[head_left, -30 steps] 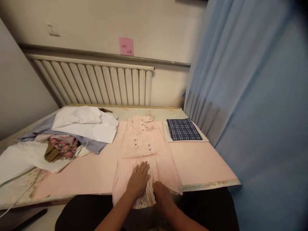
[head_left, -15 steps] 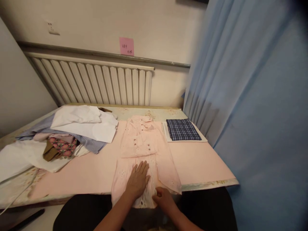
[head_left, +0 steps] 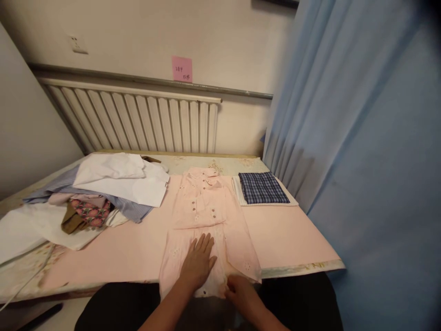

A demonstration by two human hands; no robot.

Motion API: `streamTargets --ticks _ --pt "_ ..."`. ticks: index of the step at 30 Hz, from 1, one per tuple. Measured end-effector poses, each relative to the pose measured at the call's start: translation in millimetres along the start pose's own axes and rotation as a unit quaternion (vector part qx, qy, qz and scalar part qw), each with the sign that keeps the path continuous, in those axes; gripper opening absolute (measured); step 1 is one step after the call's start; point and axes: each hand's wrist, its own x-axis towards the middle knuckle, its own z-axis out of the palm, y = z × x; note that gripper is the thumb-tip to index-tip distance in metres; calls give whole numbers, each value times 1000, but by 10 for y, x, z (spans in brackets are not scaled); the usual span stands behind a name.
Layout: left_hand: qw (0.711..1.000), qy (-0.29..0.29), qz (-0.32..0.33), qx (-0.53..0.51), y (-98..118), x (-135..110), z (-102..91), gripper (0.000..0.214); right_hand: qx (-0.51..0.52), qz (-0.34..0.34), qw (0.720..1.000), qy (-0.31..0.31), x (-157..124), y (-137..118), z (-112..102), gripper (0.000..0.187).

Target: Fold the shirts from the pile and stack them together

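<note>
A pale pink garment [head_left: 203,209] with buttons and cut-out embroidery lies spread on the table in front of me, its lower part hanging past the front edge. Flat on the lower panel rests my left hand [head_left: 198,264], fingers stretched out. My right hand [head_left: 239,292] is at the garment's lower right, its fingers pinched on the fabric edge near the table's front. The underside of that fold is hidden by the hand.
A heap of clothes [head_left: 120,179], white, blue-striped and floral, covers the table's left side. Folded dark plaid cloth [head_left: 263,187] lies on a pale folded piece at the right. A blue curtain [head_left: 358,151] hangs along the right; a radiator [head_left: 148,119] stands behind.
My right hand has shifted slightly right and down, with the pinched edge moving along. The left hand stays flat in nearly the same spot. The view has tilted a little.
</note>
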Motion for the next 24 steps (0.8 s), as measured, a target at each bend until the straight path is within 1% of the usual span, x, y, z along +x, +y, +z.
streamTargets --ticks 3,5,6,8,11,13,14,16,19,24 --pt "1000 4 0 1 -6 0 22 54 -49 -57 997 21 -51 -35 -202 11" --pt "1000 11 1 2 -14 -3 37 55 -55 -87 994 47 -13 -69 -329 12" --pt "1000 13 2 2 -18 -5 41 55 -57 -104 990 70 35 -84 -380 14" --pt "1000 16 6 6 -24 -11 41 54 -65 -139 979 132 181 -99 -449 20" --pt "1000 15 9 14 -30 -16 34 54 -82 -202 951 219 466 -59 -481 26" --pt "1000 18 13 21 -33 -15 37 55 -110 -241 931 251 645 14 -474 29" --pt "999 20 14 24 -35 -13 42 55 -131 -255 923 254 721 61 -465 30" --pt "999 24 14 32 -37 -9 54 54 -177 -270 916 238 836 166 -441 35" --pt "999 26 13 43 -38 -7 66 54 -216 -264 919 198 921 304 -398 44" --pt "998 25 17 50 -49 -16 70 54 -224 -245 926 180 930 364 -370 47"
